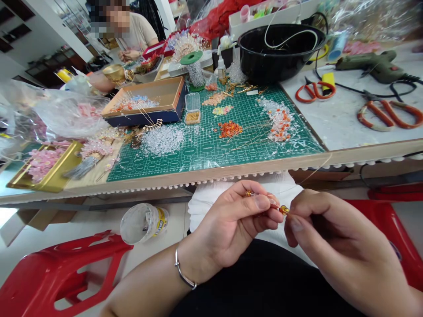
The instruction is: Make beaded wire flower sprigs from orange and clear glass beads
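Below the bench edge, left hand pinches fine wire between thumb and fingers; right hand grips an amber bead at the fingertips. Pinching close to the bead limits kinking.

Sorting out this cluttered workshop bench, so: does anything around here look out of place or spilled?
A translucent plastic tub with a yellow label lies on its side on the floor, near the red plastic stool. It looks odd because it is tipped over, open end sideways, below the table.
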Demonstrator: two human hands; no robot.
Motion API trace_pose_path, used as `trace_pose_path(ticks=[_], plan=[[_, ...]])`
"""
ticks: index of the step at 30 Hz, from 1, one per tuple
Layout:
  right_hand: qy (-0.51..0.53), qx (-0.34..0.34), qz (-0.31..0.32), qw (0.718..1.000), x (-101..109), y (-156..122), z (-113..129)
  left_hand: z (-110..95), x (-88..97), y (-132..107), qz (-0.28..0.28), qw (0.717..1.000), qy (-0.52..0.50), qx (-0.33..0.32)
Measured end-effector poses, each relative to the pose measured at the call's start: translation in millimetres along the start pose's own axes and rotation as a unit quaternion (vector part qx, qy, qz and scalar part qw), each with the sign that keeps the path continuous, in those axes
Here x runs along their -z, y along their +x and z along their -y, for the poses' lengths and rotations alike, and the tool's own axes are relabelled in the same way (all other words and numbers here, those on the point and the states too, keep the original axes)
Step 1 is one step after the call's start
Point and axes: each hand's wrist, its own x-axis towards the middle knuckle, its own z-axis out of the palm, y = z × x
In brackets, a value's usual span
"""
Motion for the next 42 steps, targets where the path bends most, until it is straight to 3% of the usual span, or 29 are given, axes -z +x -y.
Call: trace_pose_path(ticks=[13, 26, 42], plan=[[0.08, -0.028, 0.007, 0.996, -7.0, -9.2, -6.2, 0.7, 1.6, 0.9, 0.01, 1.0, 0.017, -0.02], [0.053, -0.083, 0.013, 0.995, -4.6, -6.2, -0.9, -0.3, 3.4, -0.1, 0.004, 0.998, 0.052, -0.047], [0.064, -0.078, 0.013, 0.995, -8.0, -7.7, -4.1, 0.9, 6.0, 0.6, 0.007, 0.999, 0.04, -0.037]])
